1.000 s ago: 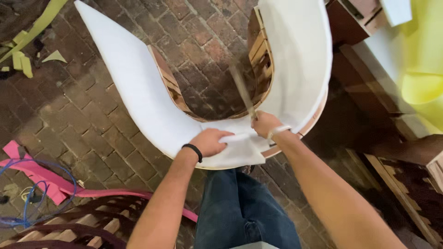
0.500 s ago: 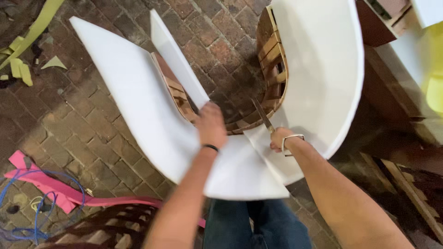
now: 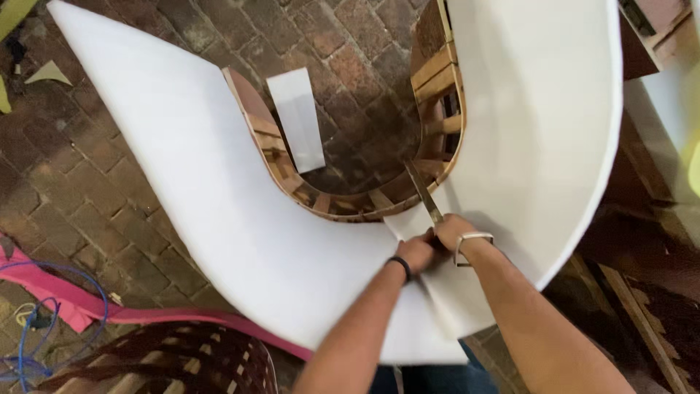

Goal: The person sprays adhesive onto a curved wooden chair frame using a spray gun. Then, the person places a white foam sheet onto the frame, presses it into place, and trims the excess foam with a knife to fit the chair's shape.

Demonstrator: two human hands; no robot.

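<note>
1. White foam sheet (image 3: 240, 219) is draped over a curved wooden frame (image 3: 350, 204) above the brick floor (image 3: 102, 211), bending in a broad U from the upper left, past the person, to the upper right.
2. A long knife blade (image 3: 423, 191) is held point-forward at the foam's inner edge, just where the foam meets the frame's rim.
3. The left hand (image 3: 417, 254) lies right beside the blade; if the blade were to slip back or jump out of the foam, the fingers of that hand could be cut.
4. A ragged or wandering edge could result if the foam shifts on the frame, since it appears to be held down only by the hands.
5. The blade could be caught or dulled on the wooden rim that lies directly beneath the cutting line.
6. A cut-off foam strip (image 3: 297, 118) lies on the floor inside the frame, well apart from the hands.
7. The right hand (image 3: 453, 232) is closed tightly round the knife handle, which is hidden in the fist.
8. The left hand is curled nearly closed, pressed against the foam edge and touching the right hand; whether foam is pinched in it cannot be told.
</note>
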